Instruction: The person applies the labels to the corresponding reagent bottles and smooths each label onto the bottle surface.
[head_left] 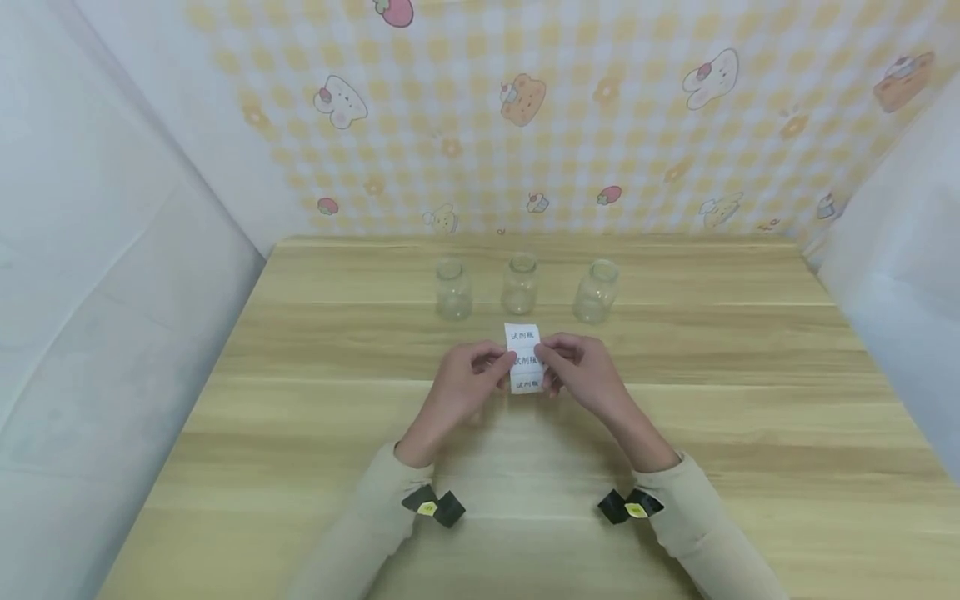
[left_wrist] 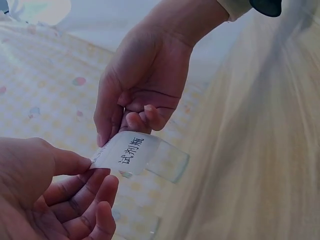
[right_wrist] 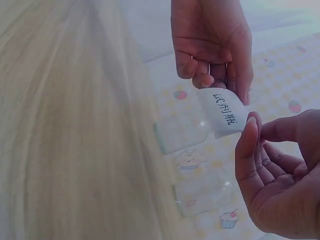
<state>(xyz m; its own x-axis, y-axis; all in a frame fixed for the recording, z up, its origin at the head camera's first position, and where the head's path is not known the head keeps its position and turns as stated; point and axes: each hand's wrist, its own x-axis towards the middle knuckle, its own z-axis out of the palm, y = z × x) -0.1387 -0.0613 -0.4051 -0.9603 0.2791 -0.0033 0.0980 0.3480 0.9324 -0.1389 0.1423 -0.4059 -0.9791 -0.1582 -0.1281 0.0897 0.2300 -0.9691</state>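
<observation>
Between both hands is a white strip of labels (head_left: 524, 335) with the same handwritten characters on each of its three sections. My left hand (head_left: 467, 379) pinches its left edge between thumb and fingers. On the opposite edge, my right hand (head_left: 588, 372) pinches it the same way. The left wrist view shows the label strip (left_wrist: 131, 152) bending between the two thumbs. In the right wrist view its lower section (right_wrist: 222, 112) curves toward the camera. Just beyond the strip stand three clear glass jars: a left jar (head_left: 453, 292), a middle jar (head_left: 521, 287) and a right jar (head_left: 596, 293), all without lids.
The wooden table (head_left: 300, 417) extends to both sides of the arms. Behind it hangs a yellow checked cloth (head_left: 480, 125) with cartoon prints. White sheets wall off the left side (head_left: 112, 250) and the right side (head_left: 900, 233).
</observation>
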